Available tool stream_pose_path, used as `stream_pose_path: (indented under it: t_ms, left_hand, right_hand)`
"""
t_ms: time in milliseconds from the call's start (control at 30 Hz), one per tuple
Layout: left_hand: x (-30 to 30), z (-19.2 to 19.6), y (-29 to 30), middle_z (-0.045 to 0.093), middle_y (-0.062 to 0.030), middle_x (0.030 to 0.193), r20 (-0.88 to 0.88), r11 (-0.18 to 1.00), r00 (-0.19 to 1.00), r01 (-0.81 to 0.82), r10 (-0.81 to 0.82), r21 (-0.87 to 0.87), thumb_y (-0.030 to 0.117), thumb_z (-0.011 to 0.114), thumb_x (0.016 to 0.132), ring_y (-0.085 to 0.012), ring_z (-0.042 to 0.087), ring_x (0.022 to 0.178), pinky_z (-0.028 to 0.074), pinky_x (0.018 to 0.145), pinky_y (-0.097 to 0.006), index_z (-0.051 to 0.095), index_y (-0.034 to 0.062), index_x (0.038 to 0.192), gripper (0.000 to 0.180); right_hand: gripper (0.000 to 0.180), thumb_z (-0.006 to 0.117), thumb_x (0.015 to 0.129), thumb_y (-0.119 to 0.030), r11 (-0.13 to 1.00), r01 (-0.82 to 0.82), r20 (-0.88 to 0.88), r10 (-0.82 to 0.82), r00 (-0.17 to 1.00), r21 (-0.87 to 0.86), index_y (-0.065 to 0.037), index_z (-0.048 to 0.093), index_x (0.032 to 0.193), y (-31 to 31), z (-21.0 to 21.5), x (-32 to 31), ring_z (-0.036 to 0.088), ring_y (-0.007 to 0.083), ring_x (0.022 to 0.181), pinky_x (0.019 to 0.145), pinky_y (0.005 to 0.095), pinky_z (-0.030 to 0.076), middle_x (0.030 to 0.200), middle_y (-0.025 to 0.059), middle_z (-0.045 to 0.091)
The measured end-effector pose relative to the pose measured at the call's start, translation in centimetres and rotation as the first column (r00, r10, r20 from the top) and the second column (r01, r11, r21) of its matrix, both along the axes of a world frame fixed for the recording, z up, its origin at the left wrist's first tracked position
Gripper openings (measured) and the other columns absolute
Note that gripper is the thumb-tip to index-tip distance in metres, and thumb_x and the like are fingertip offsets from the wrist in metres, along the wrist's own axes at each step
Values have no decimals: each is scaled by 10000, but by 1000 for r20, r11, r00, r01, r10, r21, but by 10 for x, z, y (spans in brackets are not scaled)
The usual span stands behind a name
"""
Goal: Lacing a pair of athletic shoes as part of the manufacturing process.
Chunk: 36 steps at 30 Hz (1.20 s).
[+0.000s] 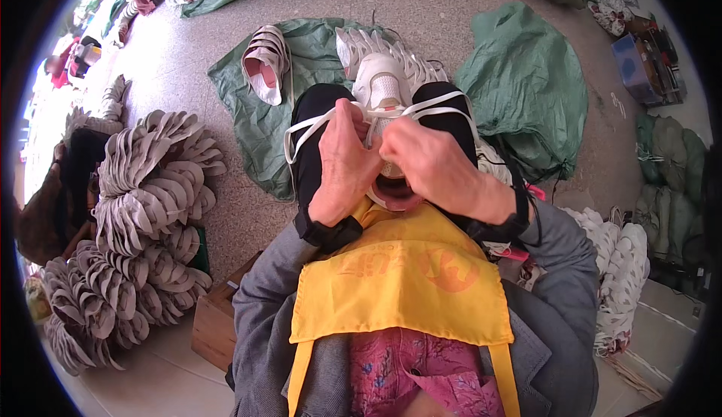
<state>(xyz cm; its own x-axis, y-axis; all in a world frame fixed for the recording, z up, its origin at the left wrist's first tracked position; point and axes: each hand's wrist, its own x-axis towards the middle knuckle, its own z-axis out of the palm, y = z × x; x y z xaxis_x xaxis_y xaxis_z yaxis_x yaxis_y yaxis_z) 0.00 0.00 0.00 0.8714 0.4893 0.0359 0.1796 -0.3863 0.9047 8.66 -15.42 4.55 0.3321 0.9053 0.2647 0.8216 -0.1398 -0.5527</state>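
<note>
A white sneaker (380, 86) rests on my knees, toe pointing away from me. My left hand (342, 161) and my right hand (429, 165) meet over its tongue, both pinching the white laces (316, 127). Long loops of lace hang out to either side across my black trousers. A yellow apron (406, 282) covers my lap below the hands.
Stacks of grey insoles (150, 214) fill the floor on my left beside a cardboard box (214, 319). Green sacks (526, 86) lie ahead, one with white shoes (267, 63) on it. More white shoes (620, 266) are piled at my right.
</note>
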Motion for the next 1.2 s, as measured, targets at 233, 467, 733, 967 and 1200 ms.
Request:
stream_pose_path:
  t_ms: [233,467,733,967,1200]
  left_hand:
    - [1,1,3,566,-116,863,269,912,962,-150,46,381,5,762,756,-262,618,756,525,698,-365,497,10,961,334]
    - [-4,-2,1,505,-171,886,267,961,963,-53,-22,271,-27,679,775,-392,566,801,479,695,-459,475,12,971,285]
    - [-6,1,2,616,-130,852,223,923,975,-73,-14,378,-40,708,809,-284,679,761,564,702,-367,526,3,964,243]
    - [-5,-3,0,556,-157,824,247,950,969,-63,-15,306,-7,654,833,-398,596,756,465,645,-482,485,29,935,200]
    - [-3,-5,-1,558,-147,812,243,939,970,-99,17,330,-23,658,829,-371,610,732,475,630,-458,496,26,912,188]
  right_hand:
    - [112,640,926,-71,972,211,-198,-189,962,100,24,659,982,23,-27,13,675,440,862,742,490,543,886,225,685]
    - [134,653,917,-103,969,229,-100,-220,970,87,-10,725,983,25,-32,5,672,433,867,777,493,550,914,210,683]
    - [118,665,906,-108,965,246,-74,-240,968,94,-26,728,962,27,-38,5,675,409,870,767,485,547,917,188,680]
    - [122,696,894,-136,955,293,-57,-290,955,56,-14,687,887,34,-42,8,680,402,851,748,486,543,892,178,682]
    - [119,681,896,-113,960,276,13,-277,961,48,-9,642,938,37,-45,11,688,400,838,713,478,552,855,192,671]
